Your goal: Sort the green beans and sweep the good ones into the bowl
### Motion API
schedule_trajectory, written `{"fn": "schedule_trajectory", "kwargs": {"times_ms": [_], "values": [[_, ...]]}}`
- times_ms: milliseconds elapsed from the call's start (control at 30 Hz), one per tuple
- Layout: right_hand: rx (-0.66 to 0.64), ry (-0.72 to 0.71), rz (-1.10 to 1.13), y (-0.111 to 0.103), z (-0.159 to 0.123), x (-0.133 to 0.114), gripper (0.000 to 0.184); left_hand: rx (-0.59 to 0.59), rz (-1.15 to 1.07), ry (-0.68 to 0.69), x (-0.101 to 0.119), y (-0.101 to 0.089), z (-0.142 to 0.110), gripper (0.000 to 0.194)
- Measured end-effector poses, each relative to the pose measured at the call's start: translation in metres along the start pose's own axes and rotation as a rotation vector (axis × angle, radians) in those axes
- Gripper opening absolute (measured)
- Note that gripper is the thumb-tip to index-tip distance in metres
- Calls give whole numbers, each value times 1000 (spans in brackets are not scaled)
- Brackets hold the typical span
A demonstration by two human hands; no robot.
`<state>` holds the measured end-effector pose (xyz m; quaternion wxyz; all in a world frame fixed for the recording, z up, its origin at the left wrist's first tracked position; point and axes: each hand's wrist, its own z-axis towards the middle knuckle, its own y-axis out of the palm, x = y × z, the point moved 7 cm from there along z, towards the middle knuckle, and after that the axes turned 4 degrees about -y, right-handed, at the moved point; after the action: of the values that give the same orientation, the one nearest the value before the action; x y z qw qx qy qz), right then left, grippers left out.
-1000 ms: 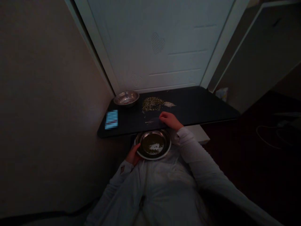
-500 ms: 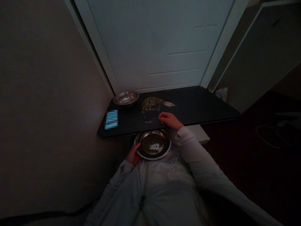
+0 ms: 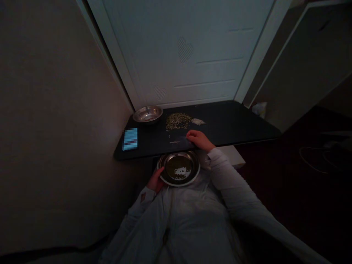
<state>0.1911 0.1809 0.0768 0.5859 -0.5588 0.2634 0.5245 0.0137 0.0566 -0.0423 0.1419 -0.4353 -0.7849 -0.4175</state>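
Note:
A shiny metal bowl (image 3: 195, 171) with a pale rim rests at my lap, just below the table's front edge. Small dark green beans or grains (image 3: 177, 161) cover part of its floor. My left hand (image 3: 156, 181) grips the bowl's left side, thumb over the rim. Above the table's front part is my right hand (image 3: 198, 139), its fingers pinched together; what they hold, if anything, cannot be made out. A faint translucent patch and a few pale bits (image 3: 175, 142) lie left of its fingertips. Behind it spreads a heap of mixed green and pale grains (image 3: 178, 121), beside a smaller whitish pile (image 3: 198, 121).
A second metal bowl (image 3: 147, 114) stands at the back left of the dark table (image 3: 233, 123). A lit phone-like screen (image 3: 130, 139), blurred, lies at the left edge. A white box (image 3: 232, 156) sits below the table, right of my wrist. A white door rises behind.
My right hand shifts only slightly, dipping left and then back, with its fingers still together. The left hand and the bowl stay in place.

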Motion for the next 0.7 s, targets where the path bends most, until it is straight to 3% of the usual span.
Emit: {"fn": "schedule_trajectory", "kwargs": {"times_ms": [167, 467, 700], "values": [[51, 23, -28, -3, 1, 1, 10, 12, -10, 7, 1, 0, -1, 30], [-33, -5, -20, 2, -1, 0, 9, -21, -26, 15, 0, -3, 2, 31], [343, 13, -129, -24, 0, 8, 12, -44, -29, 7, 0, 0, 2, 29]]}}
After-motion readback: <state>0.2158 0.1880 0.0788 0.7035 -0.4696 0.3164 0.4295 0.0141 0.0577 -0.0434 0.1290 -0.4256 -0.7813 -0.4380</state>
